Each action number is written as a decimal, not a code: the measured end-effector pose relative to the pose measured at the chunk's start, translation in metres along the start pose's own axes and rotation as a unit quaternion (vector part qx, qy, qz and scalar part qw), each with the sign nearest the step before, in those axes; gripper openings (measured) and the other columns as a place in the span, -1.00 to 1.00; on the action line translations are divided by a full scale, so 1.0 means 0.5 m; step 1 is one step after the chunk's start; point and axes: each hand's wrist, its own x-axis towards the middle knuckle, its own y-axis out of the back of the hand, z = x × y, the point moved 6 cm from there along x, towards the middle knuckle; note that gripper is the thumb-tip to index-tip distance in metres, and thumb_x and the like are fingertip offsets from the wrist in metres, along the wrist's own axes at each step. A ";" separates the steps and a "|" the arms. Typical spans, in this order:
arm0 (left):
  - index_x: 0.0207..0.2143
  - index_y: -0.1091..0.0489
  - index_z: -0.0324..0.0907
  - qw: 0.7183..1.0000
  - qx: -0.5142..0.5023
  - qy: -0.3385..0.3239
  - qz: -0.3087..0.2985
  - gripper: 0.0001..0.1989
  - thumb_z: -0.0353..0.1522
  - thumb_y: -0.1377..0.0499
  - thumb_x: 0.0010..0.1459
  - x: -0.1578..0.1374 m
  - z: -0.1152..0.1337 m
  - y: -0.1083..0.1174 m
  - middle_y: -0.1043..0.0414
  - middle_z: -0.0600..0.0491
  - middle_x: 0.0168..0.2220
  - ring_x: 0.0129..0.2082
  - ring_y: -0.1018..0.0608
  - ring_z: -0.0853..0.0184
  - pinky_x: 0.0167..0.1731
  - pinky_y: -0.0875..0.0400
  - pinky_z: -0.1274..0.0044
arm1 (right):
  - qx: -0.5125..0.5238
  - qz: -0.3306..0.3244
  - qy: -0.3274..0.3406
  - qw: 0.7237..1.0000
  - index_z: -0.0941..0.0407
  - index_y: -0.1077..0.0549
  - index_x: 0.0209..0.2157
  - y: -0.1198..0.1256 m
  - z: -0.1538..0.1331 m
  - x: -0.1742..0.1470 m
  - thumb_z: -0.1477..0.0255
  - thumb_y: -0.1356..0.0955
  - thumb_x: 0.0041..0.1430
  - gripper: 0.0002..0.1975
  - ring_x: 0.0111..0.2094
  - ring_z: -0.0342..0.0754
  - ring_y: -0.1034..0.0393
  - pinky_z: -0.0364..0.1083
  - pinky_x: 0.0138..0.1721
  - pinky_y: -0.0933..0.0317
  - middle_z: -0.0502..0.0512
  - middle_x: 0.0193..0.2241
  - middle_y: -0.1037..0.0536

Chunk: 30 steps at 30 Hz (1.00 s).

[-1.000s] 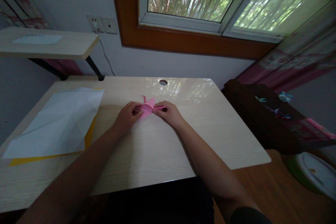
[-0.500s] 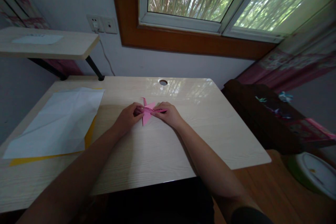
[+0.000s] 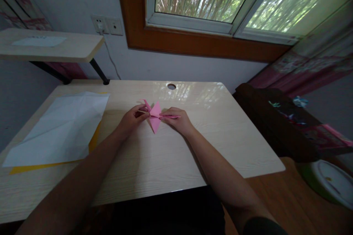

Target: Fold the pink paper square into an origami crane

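A pink origami crane point(image 3: 155, 113) is held between my two hands above the middle of the desk, its two wings spread away from me and toward me. My left hand point(image 3: 134, 118) pinches it at the left, where a thin, bent strip sticks up past the fingertips. On the other side, my right hand point(image 3: 177, 119) is closed on the narrow pointed end, which reaches out over the fingers. The fingertips hide parts of the folds.
White paper sheets point(image 3: 60, 128) lie over a yellow sheet point(image 3: 95, 140) on the desk's left. A raised shelf point(image 3: 79, 46) stands at the back left. The desk point(image 3: 220, 136) has a cable hole point(image 3: 171, 86). Dark furniture point(image 3: 264, 117) and a round white-topped bin point(image 3: 333, 181) are at the right.
The crane's wings have come further apart and lie flatter. Its bent tip has tilted left, along with my left hand, and the pointed end extends further over my right hand.
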 end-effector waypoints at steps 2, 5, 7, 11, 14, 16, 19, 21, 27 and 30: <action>-0.11 -0.51 -0.17 1.000 -0.008 -0.001 -0.022 -0.61 -0.16 -0.36 0.07 -0.001 0.009 -0.005 -0.60 0.00 -0.22 -0.20 -0.60 0.22 -0.15 -0.48 0.39 | 0.010 -0.003 -0.001 1.000 0.00 -0.68 -0.22 -0.001 -0.001 0.001 0.21 -0.49 0.19 -0.81 -0.24 -0.02 -0.56 -0.03 -0.14 -0.41 0.11 -0.26 -0.69; -0.27 -0.54 -0.17 0.999 -0.003 -0.008 -0.031 -0.73 -0.17 -0.36 0.07 -0.003 0.017 -0.008 -0.58 0.04 -0.30 -0.26 -0.58 0.24 -0.18 -0.48 0.40 | 0.027 0.003 0.001 1.000 0.00 -0.68 -0.22 0.001 0.000 0.001 0.22 -0.49 0.19 -0.81 -0.24 -0.02 -0.57 -0.03 -0.14 -0.41 0.11 -0.25 -0.69; -0.34 -0.52 -0.17 1.000 -0.004 -0.013 -0.027 -0.75 -0.18 -0.37 0.04 -0.004 0.016 -0.008 -0.56 0.05 -0.34 -0.29 -0.57 0.25 -0.19 -0.47 0.40 | 0.040 0.005 0.003 0.999 0.01 -0.68 -0.22 0.001 0.002 0.000 0.22 -0.49 0.19 -0.81 -0.24 -0.02 -0.57 -0.03 -0.14 -0.41 0.11 -0.25 -0.69; -0.37 -0.46 -0.16 0.999 -0.047 -0.023 -0.013 -0.74 -0.21 -0.39 0.00 -0.007 0.011 -0.011 -0.54 0.07 -0.38 -0.31 -0.57 0.27 -0.17 -0.49 0.37 | 0.055 0.000 -0.012 0.998 0.01 -0.68 -0.21 -0.002 0.007 -0.001 0.23 -0.48 0.21 -0.81 -0.23 -0.02 -0.57 -0.03 -0.11 -0.42 0.11 -0.23 -0.69; -0.37 -0.44 -0.16 0.996 -0.083 -0.018 0.002 -0.76 -0.26 -0.40 -0.04 -0.011 0.011 -0.014 -0.52 0.09 -0.39 -0.32 -0.57 0.29 -0.17 -0.50 0.39 | 0.059 -0.001 -0.029 0.998 0.01 -0.68 -0.21 -0.005 0.010 -0.001 0.21 -0.49 0.20 -0.79 -0.22 -0.02 -0.57 -0.03 -0.10 -0.42 0.11 -0.23 -0.69; -0.37 -0.43 -0.16 0.995 -0.095 -0.017 0.006 -0.77 -0.30 -0.39 -0.05 -0.015 0.015 -0.016 -0.51 0.10 -0.37 -0.32 -0.56 0.31 -0.18 -0.50 0.40 | 0.062 0.001 -0.037 0.997 0.01 -0.68 -0.22 -0.006 0.012 -0.002 0.19 -0.49 0.18 -0.78 -0.22 -0.02 -0.57 -0.03 -0.11 -0.43 0.11 -0.23 -0.69; -0.34 -0.45 -0.16 0.994 -0.106 -0.023 -0.002 -0.78 -0.31 -0.39 -0.03 -0.021 0.022 -0.019 -0.50 0.10 -0.34 -0.32 -0.56 0.32 -0.19 -0.50 0.42 | 0.069 0.007 -0.041 0.997 0.01 -0.68 -0.22 -0.005 0.012 -0.003 0.20 -0.49 0.18 -0.78 -0.23 -0.02 -0.57 -0.04 -0.14 -0.44 0.11 -0.23 -0.69; -0.30 -0.46 -0.15 0.994 -0.106 -0.028 -0.010 -0.76 -0.30 -0.40 -0.01 -0.023 0.024 -0.019 -0.51 0.10 -0.35 -0.33 -0.55 0.32 -0.23 -0.49 0.44 | 0.076 0.004 -0.042 0.996 0.01 -0.68 -0.22 -0.006 0.012 -0.003 0.20 -0.49 0.19 -0.78 -0.24 -0.03 -0.57 -0.05 -0.15 -0.44 0.11 -0.24 -0.68; -0.33 -0.45 -0.15 0.997 -0.066 -0.038 -0.010 -0.76 -0.24 -0.40 0.04 -0.029 0.027 -0.017 -0.47 0.12 -0.43 -0.41 -0.52 0.35 -0.35 -0.44 0.49 | 0.085 -0.015 -0.034 0.996 0.01 -0.68 -0.23 -0.009 0.005 -0.001 0.19 -0.48 0.20 -0.78 -0.23 -0.03 -0.58 -0.04 -0.14 -0.44 0.11 -0.24 -0.69; -0.34 -0.46 -0.15 0.997 -0.066 -0.038 -0.004 -0.79 -0.24 -0.36 0.10 -0.032 0.034 -0.020 -0.48 0.11 -0.44 -0.39 -0.54 0.33 -0.32 -0.45 0.48 | 0.087 -0.006 -0.040 0.995 0.01 -0.68 -0.23 -0.008 0.008 -0.001 0.21 -0.48 0.21 -0.80 -0.25 -0.04 -0.57 -0.06 -0.17 -0.43 0.10 -0.26 -0.68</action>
